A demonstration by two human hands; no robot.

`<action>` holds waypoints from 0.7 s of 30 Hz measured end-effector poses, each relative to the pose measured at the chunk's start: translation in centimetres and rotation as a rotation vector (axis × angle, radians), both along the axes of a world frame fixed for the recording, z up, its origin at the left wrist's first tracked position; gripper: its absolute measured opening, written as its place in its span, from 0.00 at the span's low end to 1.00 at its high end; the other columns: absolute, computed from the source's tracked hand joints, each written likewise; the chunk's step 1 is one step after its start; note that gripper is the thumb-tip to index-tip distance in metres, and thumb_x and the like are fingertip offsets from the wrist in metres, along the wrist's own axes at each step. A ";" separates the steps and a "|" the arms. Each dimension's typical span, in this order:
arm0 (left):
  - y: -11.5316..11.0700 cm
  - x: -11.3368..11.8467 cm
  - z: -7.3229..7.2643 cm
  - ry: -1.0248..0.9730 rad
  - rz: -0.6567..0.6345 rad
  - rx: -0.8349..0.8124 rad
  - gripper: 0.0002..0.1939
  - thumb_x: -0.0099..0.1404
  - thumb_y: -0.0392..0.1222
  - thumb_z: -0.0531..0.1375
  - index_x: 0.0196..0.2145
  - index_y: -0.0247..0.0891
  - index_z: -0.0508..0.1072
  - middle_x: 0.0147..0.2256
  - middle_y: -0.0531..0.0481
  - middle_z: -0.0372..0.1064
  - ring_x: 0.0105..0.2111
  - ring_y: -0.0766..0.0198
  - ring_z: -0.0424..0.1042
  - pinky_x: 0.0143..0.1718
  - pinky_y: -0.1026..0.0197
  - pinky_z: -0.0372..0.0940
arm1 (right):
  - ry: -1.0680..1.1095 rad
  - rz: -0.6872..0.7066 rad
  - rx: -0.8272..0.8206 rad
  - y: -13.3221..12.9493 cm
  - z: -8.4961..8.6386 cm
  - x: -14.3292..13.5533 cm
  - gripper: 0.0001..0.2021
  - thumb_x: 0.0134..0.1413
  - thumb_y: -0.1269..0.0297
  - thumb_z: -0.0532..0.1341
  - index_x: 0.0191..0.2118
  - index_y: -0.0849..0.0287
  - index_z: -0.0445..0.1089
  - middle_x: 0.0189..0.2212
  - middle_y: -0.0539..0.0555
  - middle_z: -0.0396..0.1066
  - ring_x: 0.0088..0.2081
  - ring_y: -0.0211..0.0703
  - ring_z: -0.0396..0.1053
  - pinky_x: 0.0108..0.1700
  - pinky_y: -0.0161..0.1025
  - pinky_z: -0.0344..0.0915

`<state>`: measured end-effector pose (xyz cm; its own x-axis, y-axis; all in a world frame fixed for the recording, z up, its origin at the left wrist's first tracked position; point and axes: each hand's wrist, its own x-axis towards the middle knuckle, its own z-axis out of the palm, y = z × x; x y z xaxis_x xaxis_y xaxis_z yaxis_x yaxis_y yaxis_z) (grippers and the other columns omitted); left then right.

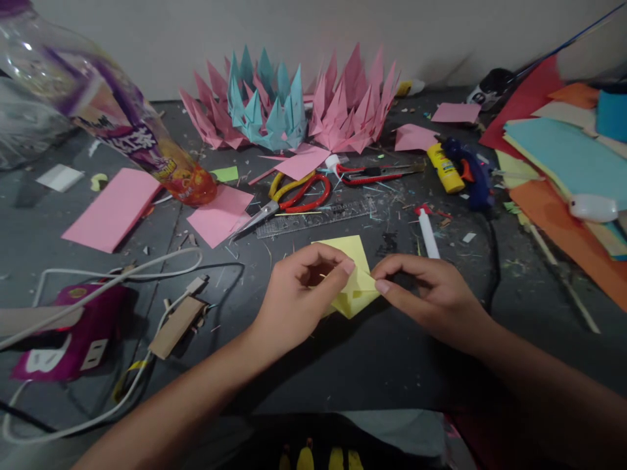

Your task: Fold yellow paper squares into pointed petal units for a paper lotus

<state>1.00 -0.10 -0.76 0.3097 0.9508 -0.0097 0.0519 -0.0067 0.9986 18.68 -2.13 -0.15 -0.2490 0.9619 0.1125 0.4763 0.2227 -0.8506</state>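
Observation:
Between my two hands is a partly folded piece of yellow paper (360,301), held just above the dark table. My left hand (298,294) pinches it from the left with thumb and forefinger, the other fingers curled behind. On the right side, my right hand (431,294) grips a folded corner between thumb and fingertips. Another flat yellow sheet (350,247) shows behind the folded one; whether they are joined I cannot tell. Scissors (298,192) with red and yellow handles lie beyond my left hand, beside a clear ruler (313,220). A white tube with a red end (428,234) lies beyond my right hand.
Pink and teal folded-paper crowns (267,111) stand by the wall. A bottle (112,111) leans at left, near pink sheets (115,209). A purple power strip (73,333) with white cables lies front left. A yellow glue stick (445,168), blue glue gun (473,173) and coloured sheets (558,156) occupy the right.

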 end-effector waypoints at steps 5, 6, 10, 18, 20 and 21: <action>0.0 -0.1 0.1 0.183 -0.068 0.174 0.02 0.59 0.35 0.57 0.30 0.35 0.69 0.25 0.55 0.68 0.23 0.73 0.66 0.24 0.72 0.61 | -0.106 0.026 0.148 0.1 -0.4 0.1 0.06 0.50 0.72 0.56 0.24 0.59 0.65 0.22 0.49 0.69 0.24 0.34 0.66 0.28 0.30 0.61; 0.0 -0.1 0.1 0.232 -0.084 0.242 0.02 0.59 0.34 0.57 0.30 0.35 0.69 0.25 0.55 0.69 0.23 0.72 0.66 0.25 0.71 0.61 | -0.134 0.042 0.198 0.1 -0.5 0.2 0.06 0.50 0.73 0.56 0.24 0.59 0.65 0.22 0.50 0.70 0.25 0.34 0.67 0.28 0.31 0.61; 0.0 -0.2 0.0 0.348 -0.161 0.470 0.03 0.59 0.33 0.57 0.29 0.36 0.70 0.27 0.54 0.71 0.26 0.72 0.69 0.29 0.70 0.62 | -0.223 0.099 0.379 0.1 -0.7 0.2 0.06 0.51 0.73 0.57 0.25 0.60 0.65 0.22 0.51 0.71 0.25 0.36 0.67 0.30 0.34 0.62; 0.1 0.0 -0.1 0.467 -0.222 0.555 0.04 0.57 0.34 0.56 0.26 0.37 0.70 0.24 0.54 0.71 0.24 0.70 0.68 0.28 0.68 0.62 | -0.237 0.092 0.465 -0.1 -0.6 -0.2 0.07 0.53 0.73 0.56 0.26 0.58 0.65 0.22 0.51 0.72 0.26 0.38 0.69 0.31 0.36 0.63; 0.1 0.1 0.1 0.454 -0.199 0.542 0.04 0.56 0.33 0.56 0.25 0.36 0.69 0.23 0.54 0.70 0.23 0.70 0.68 0.28 0.69 0.62 | -0.230 0.085 0.445 -0.1 -0.4 -0.1 0.07 0.53 0.73 0.56 0.26 0.57 0.64 0.22 0.50 0.71 0.25 0.38 0.69 0.30 0.36 0.63; 0.1 0.1 0.2 0.444 -0.182 0.526 0.05 0.56 0.33 0.56 0.24 0.36 0.69 0.23 0.54 0.70 0.23 0.70 0.68 0.28 0.69 0.61 | -0.224 0.069 0.433 -0.1 -0.3 -0.1 0.07 0.53 0.73 0.56 0.26 0.57 0.64 0.22 0.50 0.71 0.25 0.38 0.69 0.30 0.36 0.63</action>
<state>1.06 0.04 -0.60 0.5369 0.7978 0.2745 0.4053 -0.5292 0.7454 18.60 -2.26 -0.49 -0.3741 0.8192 0.4346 0.6090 0.5705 -0.5511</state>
